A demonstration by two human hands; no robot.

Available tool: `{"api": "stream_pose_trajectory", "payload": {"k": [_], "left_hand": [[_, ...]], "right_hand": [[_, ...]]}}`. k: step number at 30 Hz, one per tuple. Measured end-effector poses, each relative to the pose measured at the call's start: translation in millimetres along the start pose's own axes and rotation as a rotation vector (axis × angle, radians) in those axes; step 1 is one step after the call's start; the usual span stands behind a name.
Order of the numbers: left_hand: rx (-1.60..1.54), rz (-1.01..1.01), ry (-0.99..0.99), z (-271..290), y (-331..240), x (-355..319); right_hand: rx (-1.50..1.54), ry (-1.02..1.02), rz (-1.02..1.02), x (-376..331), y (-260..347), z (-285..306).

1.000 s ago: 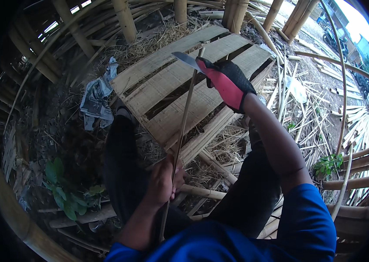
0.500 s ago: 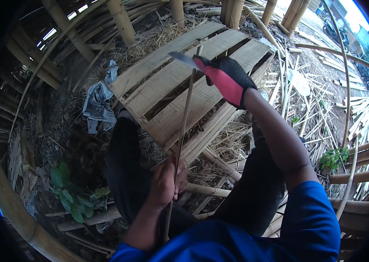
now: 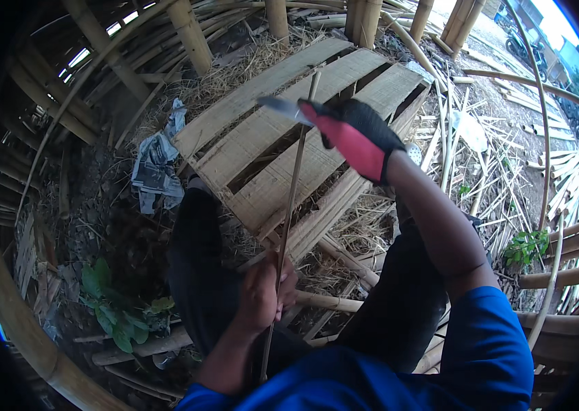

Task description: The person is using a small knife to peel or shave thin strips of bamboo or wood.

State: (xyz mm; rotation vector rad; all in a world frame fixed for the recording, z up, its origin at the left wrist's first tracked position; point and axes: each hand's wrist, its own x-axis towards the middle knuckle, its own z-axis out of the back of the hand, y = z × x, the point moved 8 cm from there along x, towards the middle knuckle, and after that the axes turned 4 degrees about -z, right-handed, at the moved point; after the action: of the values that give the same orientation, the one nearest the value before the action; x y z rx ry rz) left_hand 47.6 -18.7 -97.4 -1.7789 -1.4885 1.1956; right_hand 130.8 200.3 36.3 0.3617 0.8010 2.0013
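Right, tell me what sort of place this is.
Probably a rough, open-sided bamboo work shed: thick bamboo poles stand along the far side, pale bamboo strips lie heaped on the ground at right, and a slatted wooden crate stands before the person.

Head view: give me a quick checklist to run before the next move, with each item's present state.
1. Thin strip held by the left hand: ok, fingers closed around its lower part.
2. Knife held in the right hand: ok.
3. Right hand covered: ok, pink-and-black glove.
4. Left hand covered: not ok, bare.
5. Left hand apart from the knife: ok, much lower down the strip.
6. Knife touching the strip: cannot tell, the blade is blurred.
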Motion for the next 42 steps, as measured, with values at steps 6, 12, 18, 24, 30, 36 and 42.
{"api": "stream_pose_trajectory", "payload": {"k": [6, 12, 18, 24, 30, 36, 42], "left_hand": [[0.016, -0.020, -0.004, -1.7, -1.1, 2.2], [0.040, -0.027, -0.021, 0.9, -0.7, 2.7], [0.051, -0.020, -0.069, 8.3, 1.5, 2.0], [0.080, -0.062, -0.078, 8.3, -2.7, 3.1], [0.054, -0.025, -0.094, 8.5, -4.8, 0.2], [0.172, -0.043, -0.095, 11.8, 0.8, 2.5], [0.132, -0.056, -0.085, 5.2, -1.7, 3.6]], "right_hand": [[-0.087, 0.047, -0.126, 3.0, -11.5, 9.2], [-0.090, 0.008, -0.148, 8.9, -24.2, -3.3], [-0.226, -0.032, -0.134, 11.6, -12.5, -11.0], [-0.316, -0.122, -0.174, 11.0, -13.5, -25.1], [-0.329, -0.134, -0.064, 15.8, -25.9, -42.2], [-0.449, -0.179, 0.062, 19.1, -16.4, -21.3], [-0.322, -0.202, -0.027, 34.6, -30.2, 1.0]]}}
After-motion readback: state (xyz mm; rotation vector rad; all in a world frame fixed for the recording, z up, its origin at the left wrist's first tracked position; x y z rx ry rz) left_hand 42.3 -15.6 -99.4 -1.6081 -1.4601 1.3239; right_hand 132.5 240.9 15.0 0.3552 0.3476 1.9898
